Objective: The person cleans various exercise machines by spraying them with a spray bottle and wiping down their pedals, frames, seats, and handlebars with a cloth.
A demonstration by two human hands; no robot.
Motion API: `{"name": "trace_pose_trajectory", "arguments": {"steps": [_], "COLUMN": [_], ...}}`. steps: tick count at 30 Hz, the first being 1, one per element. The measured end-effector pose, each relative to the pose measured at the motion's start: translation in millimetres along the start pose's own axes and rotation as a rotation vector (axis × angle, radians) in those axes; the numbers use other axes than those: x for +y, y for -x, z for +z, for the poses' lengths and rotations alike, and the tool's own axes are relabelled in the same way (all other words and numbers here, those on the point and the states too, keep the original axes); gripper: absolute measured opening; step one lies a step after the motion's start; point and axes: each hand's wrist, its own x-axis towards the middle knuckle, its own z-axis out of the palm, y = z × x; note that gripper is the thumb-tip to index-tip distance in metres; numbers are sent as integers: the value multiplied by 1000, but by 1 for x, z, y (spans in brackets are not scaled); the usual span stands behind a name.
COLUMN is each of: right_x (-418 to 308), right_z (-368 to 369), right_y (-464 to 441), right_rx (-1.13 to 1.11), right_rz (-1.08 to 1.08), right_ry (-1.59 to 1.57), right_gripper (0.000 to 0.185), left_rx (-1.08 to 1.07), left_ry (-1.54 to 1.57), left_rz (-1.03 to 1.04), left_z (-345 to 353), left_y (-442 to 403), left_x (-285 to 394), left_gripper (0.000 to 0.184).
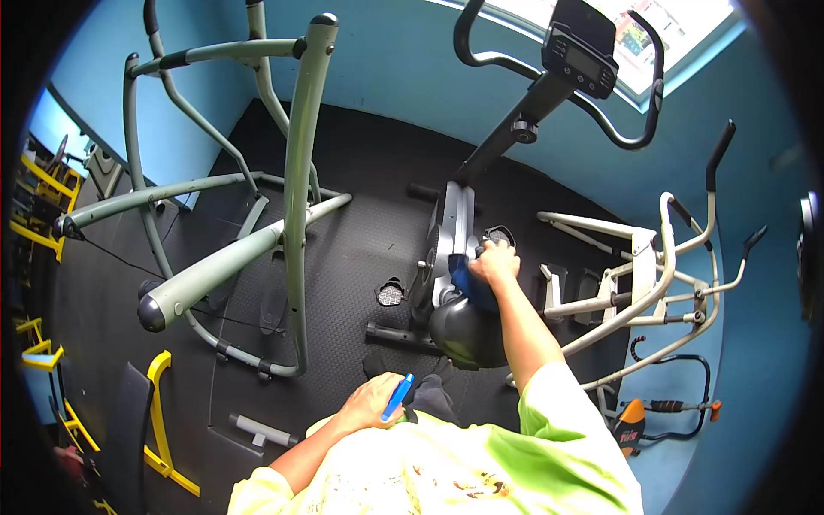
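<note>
My right hand [496, 260] reaches forward to the exercise bike [460, 219]. Its fingers are closed on a dark blue cloth [470, 283], pressed against the bike's body just ahead of the black seat [468, 330]. Close to my waist, my left hand [375, 400] is closed around a slim bright blue object [398, 396] that points up and to the right; the rest of it is hidden by the hand, so I cannot tell its kind. A bike pedal [390, 293] shows left of the frame.
A large grey-green exercise frame [296, 197] stands on the left. To the right is a cream stepper-type machine [635, 266] with handlebars. The bike's console [579, 56] rises near the window. Yellow-framed equipment [159, 421] lines the lower left, on black rubber flooring [369, 163].
</note>
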Motion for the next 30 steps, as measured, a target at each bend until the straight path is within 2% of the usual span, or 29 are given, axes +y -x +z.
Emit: {"name": "trace_pose_trajectory", "arguments": {"steps": [1,2,5,7,9,11,13,14,15,17,19,20,21,23,25,27,30], "right_x": [8,3,-22,-44,-57,-59,-53,-45,-35,-17,4,17,30,57,82,106,129], "right_z": [26,23,42,-8,25,49,96,98,101,131,145,140,144,148,157,175,189], "right_y": [-12,1,50,101,129,149,165,175,183,184,185,189,191,194,195,193,185], "right_rx": [70,109,129,-384,-186,-52,268,321,362,655,840,886,829,973,1001,916,938], "right_rz": [-119,-177,-375,-486,-421,-523,-677,-772,-824,-858,-876,-876,-905,-867,-750,-650,-593], "right_ry": [-5,156,523,282,159,234,418,438,420,258,187,203,181,139,28,71,-38], "right_gripper": [43,41,45,48,46,47,44,41,41,40,39,40,40,46,60,61,61], "left_rx": [-19,-40,-1,31,2,15,-17,-21,-55,-45,-84,-92,-122,-114,-154,-188,-211], "left_ry": [-8,-15,-1,14,-8,7,-3,-1,-15,-24,-50,-64,-76,-87,-99,-112,-164], "left_rz": [-31,-19,8,21,26,24,65,89,110,139,160,167,179,189,167,133,133], "left_z": [-2,-4,-5,-6,-9,-9,-9,-10,-10,-8,-9,-10,-10,-10,-11,-10,-8], "left_y": [2,3,-2,-9,-17,-24,-29,-33,-36,-38,-41,-43,-43,-45,-46,-44,-45], "left_x": [-1,-1,1,2,11,14,18,20,21,20,17,17,17,18,24,26,26], "left_gripper": [47,47,45,43,42,43,43,44,44,44,43,43,43,42,42,42,42]}}
